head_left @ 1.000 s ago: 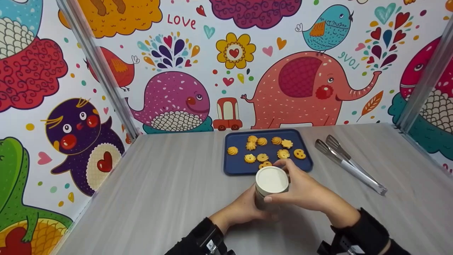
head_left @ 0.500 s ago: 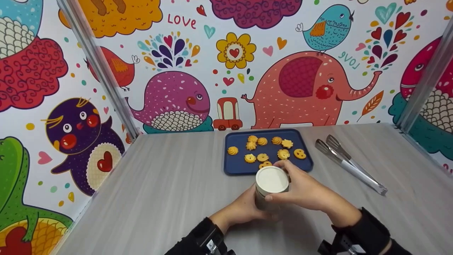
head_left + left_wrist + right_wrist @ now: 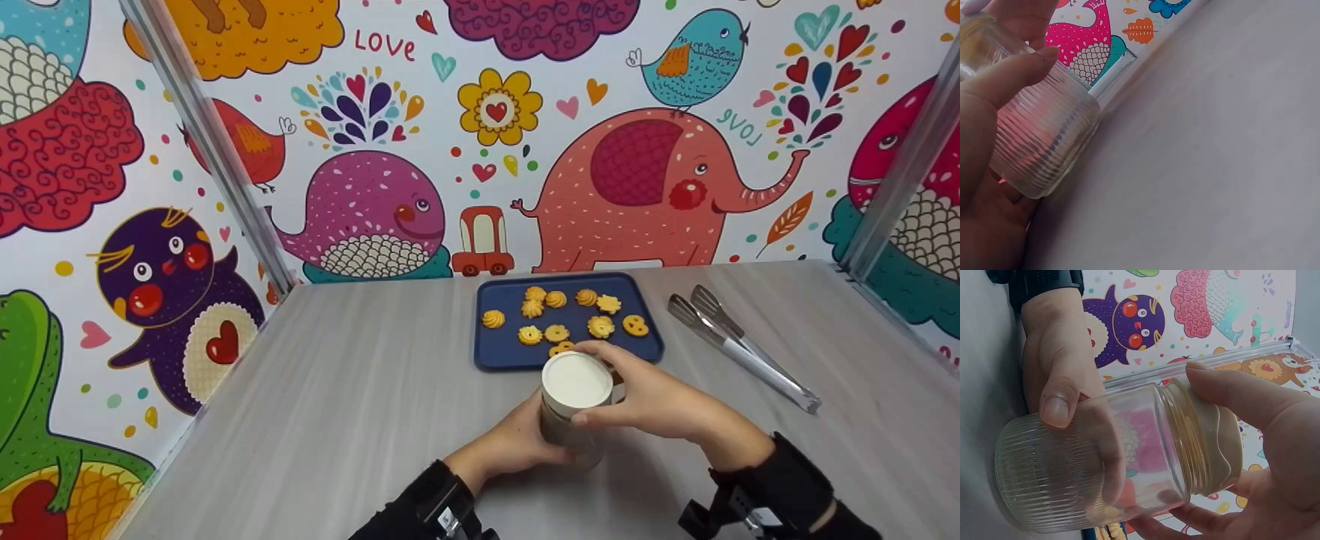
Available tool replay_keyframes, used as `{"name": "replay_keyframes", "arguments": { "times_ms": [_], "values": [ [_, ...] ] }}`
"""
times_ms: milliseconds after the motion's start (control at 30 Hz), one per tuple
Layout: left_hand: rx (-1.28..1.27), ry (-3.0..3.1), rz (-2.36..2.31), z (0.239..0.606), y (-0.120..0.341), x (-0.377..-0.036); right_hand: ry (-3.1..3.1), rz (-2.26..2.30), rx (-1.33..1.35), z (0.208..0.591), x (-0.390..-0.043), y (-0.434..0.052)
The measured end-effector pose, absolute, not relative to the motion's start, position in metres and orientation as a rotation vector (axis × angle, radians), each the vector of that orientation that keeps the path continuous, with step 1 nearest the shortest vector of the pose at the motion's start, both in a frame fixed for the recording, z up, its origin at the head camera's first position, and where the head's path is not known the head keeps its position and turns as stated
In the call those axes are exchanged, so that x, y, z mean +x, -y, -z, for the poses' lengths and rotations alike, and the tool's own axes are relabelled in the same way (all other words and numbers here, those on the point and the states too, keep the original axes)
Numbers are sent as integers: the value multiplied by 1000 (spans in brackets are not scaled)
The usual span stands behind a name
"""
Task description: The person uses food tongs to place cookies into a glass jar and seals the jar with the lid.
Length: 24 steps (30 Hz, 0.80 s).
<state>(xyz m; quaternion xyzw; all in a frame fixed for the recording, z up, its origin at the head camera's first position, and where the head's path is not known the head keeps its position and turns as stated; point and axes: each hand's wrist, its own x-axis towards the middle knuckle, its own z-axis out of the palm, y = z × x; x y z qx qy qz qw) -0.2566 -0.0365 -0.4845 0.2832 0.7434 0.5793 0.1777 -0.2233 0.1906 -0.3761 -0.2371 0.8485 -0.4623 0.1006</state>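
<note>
A clear glass jar (image 3: 1044,478) with a ribbed lower body stands upright on the table, capped by a cream lid (image 3: 577,380). Wrapped round the jar's body is my left hand (image 3: 510,442), its thumb lying across the glass in the right wrist view. My right hand (image 3: 660,397) grips the lid from the right, thumb on the near edge and fingers on the far side. Through the glass (image 3: 1050,135) no contents show. Part of the jar is hidden by both hands in the head view.
Just beyond the jar lies a blue tray (image 3: 499,356) holding several cookies (image 3: 601,327). Metal tongs (image 3: 765,371) rest to the right of it. A patterned wall (image 3: 420,112) bounds the grey table (image 3: 360,360) at the back and left.
My right hand has shifted slightly to the right and turned around the lid, its thumb sliding along the near edge. My left hand and the jar stay in place.
</note>
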Motion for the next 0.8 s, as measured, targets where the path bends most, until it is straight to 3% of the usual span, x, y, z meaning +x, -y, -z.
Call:
{"name": "replay_keyframes", "arguments": {
  "times_ms": [800],
  "values": [
    [836,-2077,-1656,485,38,-258,-2724,1341,-564,379,-214,-177]
  ]
}}
